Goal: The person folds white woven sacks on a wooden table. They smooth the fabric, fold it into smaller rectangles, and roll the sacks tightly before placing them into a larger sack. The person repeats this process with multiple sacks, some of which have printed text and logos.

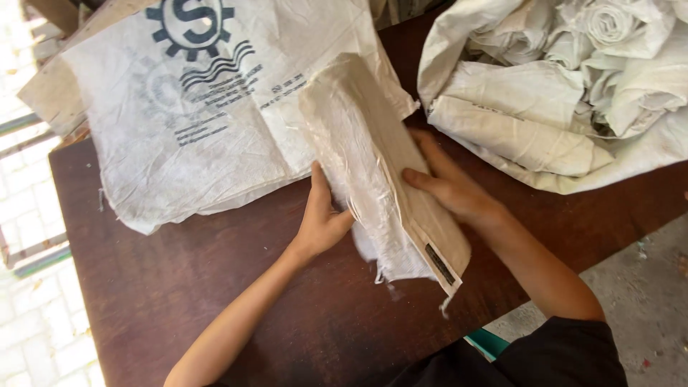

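A folded white woven sack (pixel 373 165) lies lengthways on the dark wooden table (pixel 158 287), its frayed end toward me. My left hand (pixel 322 218) presses its left edge, fingers up along the fold. From the other side my right hand (pixel 448 188) lies flat on top of the sack, fingers spread and pointing left. Under its far end lies a flat white sack with a dark blue printed emblem (pixel 193 100).
A large open white sack (pixel 566 86) stuffed with several rolled and folded sacks sits at the table's right rear. Pale tiled floor shows left, grey concrete floor at lower right. A teal stool edge (pixel 491 342) pokes out below the table.
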